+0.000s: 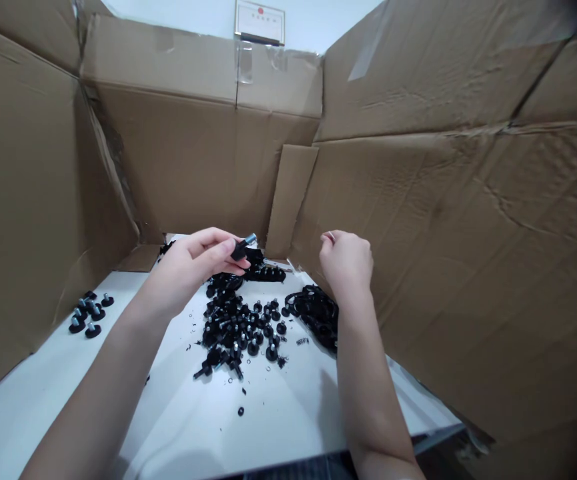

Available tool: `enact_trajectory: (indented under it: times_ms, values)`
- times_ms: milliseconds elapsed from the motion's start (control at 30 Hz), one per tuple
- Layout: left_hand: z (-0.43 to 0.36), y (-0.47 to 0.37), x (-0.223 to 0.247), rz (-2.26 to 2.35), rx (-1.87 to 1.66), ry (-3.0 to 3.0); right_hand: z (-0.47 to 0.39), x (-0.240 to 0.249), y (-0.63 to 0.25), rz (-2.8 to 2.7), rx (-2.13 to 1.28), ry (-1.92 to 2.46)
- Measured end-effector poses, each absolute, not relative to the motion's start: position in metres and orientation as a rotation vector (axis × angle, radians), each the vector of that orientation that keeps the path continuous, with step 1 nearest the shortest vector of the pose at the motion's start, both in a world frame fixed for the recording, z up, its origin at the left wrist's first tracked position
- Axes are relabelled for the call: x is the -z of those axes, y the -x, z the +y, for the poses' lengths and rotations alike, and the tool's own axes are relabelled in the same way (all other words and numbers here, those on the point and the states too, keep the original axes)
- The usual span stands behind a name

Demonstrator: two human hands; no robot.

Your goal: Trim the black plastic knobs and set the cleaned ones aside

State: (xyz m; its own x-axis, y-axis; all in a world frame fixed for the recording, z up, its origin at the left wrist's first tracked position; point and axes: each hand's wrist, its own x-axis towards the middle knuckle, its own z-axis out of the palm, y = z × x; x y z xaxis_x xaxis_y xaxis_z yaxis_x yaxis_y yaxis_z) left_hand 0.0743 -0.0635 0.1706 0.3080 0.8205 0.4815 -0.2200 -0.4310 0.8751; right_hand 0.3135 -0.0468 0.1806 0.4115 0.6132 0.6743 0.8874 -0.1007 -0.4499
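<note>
My left hand [208, 257] pinches a black-headed bolt [245, 246] between thumb and fingers, its metal shank pointing up and to the right. Off to the right, my right hand [347, 259] is raised and closed. A thin pale tip [331, 235] shows at its fingers; what it is I cannot make out. Below and between the hands lies a loose pile of black-headed bolts [233, 323] with silvery shanks, many standing on their heads. Beside my right forearm is a heap of glossy black parts [313, 313], partly hidden by the arm.
Several more bolts [88, 313] stand in a group at the left of the white table [193, 427]. Small rings and black scraps [241, 411] are scattered in front of the pile. Tall cardboard walls [193, 153] enclose the left, back and right. A loose cardboard strip [291, 200] leans at the back.
</note>
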Motion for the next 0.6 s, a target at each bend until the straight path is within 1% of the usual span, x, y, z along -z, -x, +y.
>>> enact_trajectory:
  times_ms: [67, 100, 133, 200, 267, 400, 500, 600]
  values:
    - [-0.063, -0.081, -0.166, 0.556, -1.276, -1.582, -0.054, -0.183, -0.308, -1.393, 0.33, 1.63]
    - [-0.062, -0.084, -0.164, 0.548, -1.267, -1.569, -0.06, -0.184, -0.303, -1.474, 0.229, 1.478]
    - [-0.062, -0.087, -0.162, 0.538, -1.259, -1.551, -0.066, -0.184, -0.297, -1.559, 0.068, 1.309]
    - [-0.062, -0.093, -0.159, 0.505, -1.25, -1.517, -0.077, -0.185, -0.285, -1.718, -0.358, 1.065]
    - [-0.063, -0.099, -0.157, 0.477, -1.239, -1.502, -0.083, -0.183, -0.273, -1.713, -0.576, 0.918]
    - [-0.063, -0.108, -0.152, 0.501, -1.316, -1.485, -0.08, -0.176, -0.258, -1.517, -0.516, 0.882]
    - [-0.06, -0.111, -0.149, 0.626, -1.528, -1.572, -0.076, -0.172, -0.253, -1.471, -0.421, 0.967]
    - [-0.057, -0.108, -0.148, 0.764, -1.762, -1.855, -0.074, -0.169, -0.251, -1.534, -0.151, 0.995]
